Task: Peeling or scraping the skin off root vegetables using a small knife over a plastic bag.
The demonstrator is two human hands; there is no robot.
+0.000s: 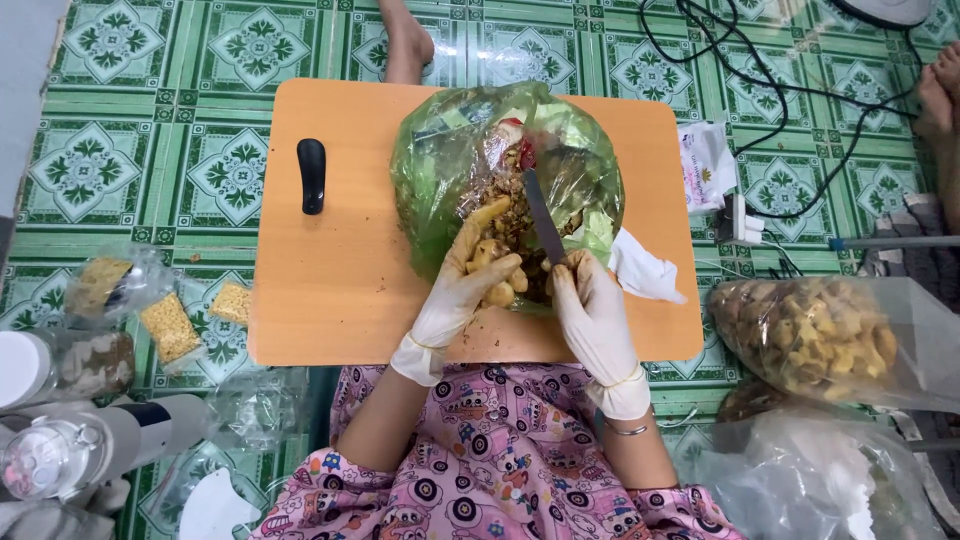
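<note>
— Two gloved hands, that's what I have in the head view. My left hand (462, 285) is curled around a knobbly piece of ginger root (490, 262), fingers wrapped over it and thumb pressing from the side. My right hand (590, 310) is closed tight around the handle of a knife (543, 215), fingers pressed together in a fist; the handle itself is hidden inside the grip.

— Where does the blade sit?

— It points away from me, slanting up and slightly left over the open green plastic bag (505, 170). Its lower end comes just beside the ginger in my left hand; I cannot tell whether the edge touches it.

— And the bag?

— It lies on a low orange table (340, 270), mouth open toward me, with peelings and scraps heaped inside. Both hands hover over its near rim.

— What else is on the table?

— A black, elongated object (312, 175) lies well apart at the left, and a crumpled white cloth (645, 270) sits just right of the bag, near my right hand.

— Around the table?

— Green patterned floor tiles. On my right, a clear bag of ginger pieces (815, 335). On my left, small packets of yellow grain (170, 325) and some plastic jars. Black cables (790, 110) trail across the floor at the upper right, and someone's bare foot (408, 45) shows beyond the far edge.
</note>
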